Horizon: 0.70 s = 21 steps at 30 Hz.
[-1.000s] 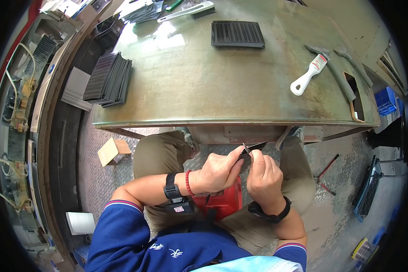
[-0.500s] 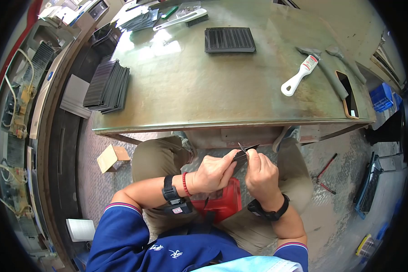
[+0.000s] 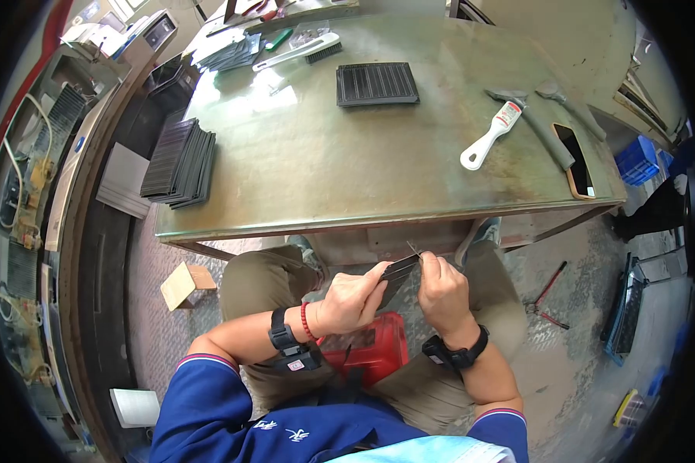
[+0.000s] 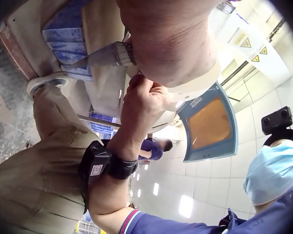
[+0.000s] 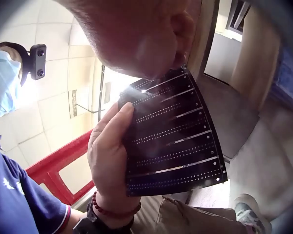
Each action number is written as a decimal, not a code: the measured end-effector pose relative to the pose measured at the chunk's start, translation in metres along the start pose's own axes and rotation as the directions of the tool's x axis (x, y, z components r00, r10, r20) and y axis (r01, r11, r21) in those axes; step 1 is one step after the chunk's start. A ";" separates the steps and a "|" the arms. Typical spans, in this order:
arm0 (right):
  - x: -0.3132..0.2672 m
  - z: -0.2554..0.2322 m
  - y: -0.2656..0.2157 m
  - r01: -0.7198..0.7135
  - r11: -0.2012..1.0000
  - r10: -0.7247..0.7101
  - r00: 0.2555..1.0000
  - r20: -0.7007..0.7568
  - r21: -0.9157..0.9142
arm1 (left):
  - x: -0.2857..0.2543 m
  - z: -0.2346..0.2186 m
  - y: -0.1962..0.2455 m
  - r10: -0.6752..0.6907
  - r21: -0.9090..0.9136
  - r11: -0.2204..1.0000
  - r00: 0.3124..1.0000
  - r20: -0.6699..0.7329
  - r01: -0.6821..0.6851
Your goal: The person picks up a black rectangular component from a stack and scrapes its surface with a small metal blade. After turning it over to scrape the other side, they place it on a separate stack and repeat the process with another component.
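**Op A:** Black slotted panel point(image 5: 173, 141), a thin board with rows of fine holes, sits between my two hands below the near edge of the green workbench point(image 3: 363, 177), over my lap. My left hand point(image 3: 350, 302) has its fingers curled round the panel's left edge, gripping it. What differs from a second ago?

**Op B:** Compared with the earlier head views, the panel now shows more of its face beside the left hand, where before I saw mostly a thin edge. Both hands have stayed close together under the bench edge. My judgement: I'm still working along that top edge, not finished with the piece.

**Op A:** And my right hand point(image 3: 442, 292)?

**Op B:** Its fingertips pinch at the panel's upper corner. A thin pale sliver pokes up there in the head view, maybe a blade or a burr; too small to tell.

**Op A:** Anything else hidden?

**Op B:** The right wrist view is filled by the hand itself, so the pinch point is covered. The left wrist view shows only a slice of the panel. On the bench, well beyond the hands, lie another black slotted panel point(image 3: 377, 83), a white-handled scraper point(image 3: 490, 136), a phone point(image 3: 573, 160) by the right end, and a stack of dark panels point(image 3: 179, 162) at the left end
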State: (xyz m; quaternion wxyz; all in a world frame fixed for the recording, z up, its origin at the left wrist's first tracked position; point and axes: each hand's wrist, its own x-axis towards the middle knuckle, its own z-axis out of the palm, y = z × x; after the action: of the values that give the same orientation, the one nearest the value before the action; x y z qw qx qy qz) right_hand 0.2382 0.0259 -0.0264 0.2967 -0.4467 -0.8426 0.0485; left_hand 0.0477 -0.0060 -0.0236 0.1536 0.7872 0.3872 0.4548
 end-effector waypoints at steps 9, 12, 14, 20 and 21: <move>0.002 -0.005 0.007 -0.070 0.995 0.074 0.996 -0.058 0.065 | 0.003 -0.003 0.002 -0.232 -0.127 0.965 0.973 0.002 0.230; 0.007 -0.013 0.010 -0.076 0.979 0.109 0.980 -0.169 0.190 | 0.002 -0.002 -0.004 -0.423 -0.231 0.879 0.906 0.023 0.417; 0.006 -0.014 0.010 -0.114 0.969 0.152 0.975 -0.164 0.219 | 0.000 0.005 -0.014 -0.515 -0.510 0.720 0.855 0.060 0.470; 0.013 -0.017 -0.005 0.064 0.994 -0.047 0.979 -0.197 0.084 | -0.004 0.008 -0.015 -0.610 -0.602 0.567 0.778 0.151 0.562; 0.013 -0.017 -0.006 0.062 0.994 -0.043 0.980 -0.193 0.095 | -0.004 0.005 -0.016 -0.617 -0.567 0.553 0.758 0.214 0.610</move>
State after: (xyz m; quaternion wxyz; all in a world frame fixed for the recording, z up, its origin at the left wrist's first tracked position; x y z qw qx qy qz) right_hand 0.2374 0.0297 -0.0048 0.3994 -0.4115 -0.8183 0.0398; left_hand 0.0430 0.0023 -0.0379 0.5436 0.5075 0.4704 0.4750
